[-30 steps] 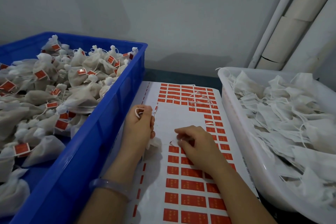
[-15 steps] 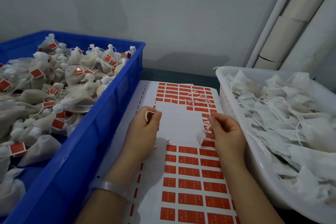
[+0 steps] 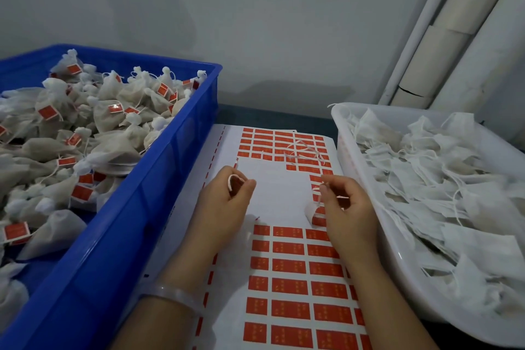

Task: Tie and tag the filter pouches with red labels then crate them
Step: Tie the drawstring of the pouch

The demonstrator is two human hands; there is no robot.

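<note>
Red label (image 3: 317, 215) hangs curled over label sheet's (image 3: 278, 196) right edge, on string (image 3: 320, 199) pinched by right hand (image 3: 350, 207) fingers. Left hand (image 3: 224, 202) fingers pinch string loop (image 3: 231, 181) over sheet's bare patch. Keep string taut, press label halves square.

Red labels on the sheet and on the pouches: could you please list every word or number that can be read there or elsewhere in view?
Nothing can be read.
Red labels on the sheet: faint pale marks, too small and blurred to read.
Red tags on the pouches in the blue crate: blurred.
White tub and wall: no text visible.
</note>
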